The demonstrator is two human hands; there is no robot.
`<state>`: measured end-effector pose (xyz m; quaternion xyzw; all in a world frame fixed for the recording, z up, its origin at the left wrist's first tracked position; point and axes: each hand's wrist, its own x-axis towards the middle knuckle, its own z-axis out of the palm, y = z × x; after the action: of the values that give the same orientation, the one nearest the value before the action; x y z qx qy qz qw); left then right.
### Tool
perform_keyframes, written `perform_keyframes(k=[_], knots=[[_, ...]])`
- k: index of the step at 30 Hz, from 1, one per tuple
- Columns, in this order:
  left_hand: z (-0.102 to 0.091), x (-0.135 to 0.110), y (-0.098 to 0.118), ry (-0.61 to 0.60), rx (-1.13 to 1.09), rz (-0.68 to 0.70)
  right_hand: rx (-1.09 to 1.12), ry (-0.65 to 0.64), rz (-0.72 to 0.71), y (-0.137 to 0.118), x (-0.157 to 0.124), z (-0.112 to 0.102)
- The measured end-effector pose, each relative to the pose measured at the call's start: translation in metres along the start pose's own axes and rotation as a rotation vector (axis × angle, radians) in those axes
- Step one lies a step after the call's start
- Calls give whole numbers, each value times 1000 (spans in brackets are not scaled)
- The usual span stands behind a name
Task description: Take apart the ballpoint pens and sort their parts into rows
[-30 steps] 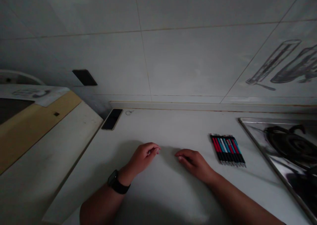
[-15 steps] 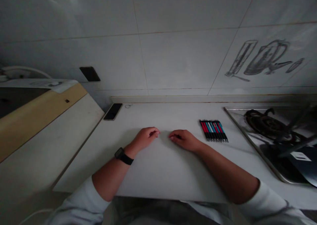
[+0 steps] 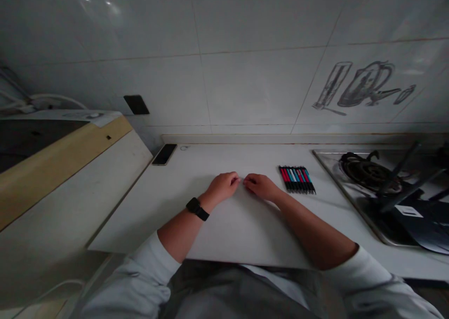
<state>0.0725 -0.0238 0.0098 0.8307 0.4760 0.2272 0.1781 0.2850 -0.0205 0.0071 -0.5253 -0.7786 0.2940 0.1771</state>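
Observation:
My left hand point(image 3: 223, 186) and my right hand point(image 3: 261, 186) rest on the white countertop point(image 3: 231, 221), fingertips almost touching each other. Both hands have curled fingers, and nothing shows in either. A black watch point(image 3: 197, 208) sits on my left wrist. A row of several pens point(image 3: 296, 179) with red, blue and white barrels lies side by side on the counter, just right of my right hand and apart from it.
A dark phone point(image 3: 164, 154) lies near the back left corner of the counter. A steel gas hob point(image 3: 382, 188) with a black burner grate stands at the right. A white and tan appliece top point(image 3: 66, 169) adjoins the counter on the left. Tiled wall behind.
The camera has pulled back and tilted down, so my sleeves and lap now show. My hands have drawn closer together; the pens lie where they were.

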Motion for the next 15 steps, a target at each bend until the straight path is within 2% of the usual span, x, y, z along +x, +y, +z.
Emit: perform_keyframes(k=[2,6,15], knots=[[2,-2,-8,-7,-31,4,-2,74,-21,3,2,7],[0,-7,-21,-91,-101,45,8,98,-91,5,3,13],[0,-10,-15,-95,-95,41,-24,81,-173,5,-7,13]])
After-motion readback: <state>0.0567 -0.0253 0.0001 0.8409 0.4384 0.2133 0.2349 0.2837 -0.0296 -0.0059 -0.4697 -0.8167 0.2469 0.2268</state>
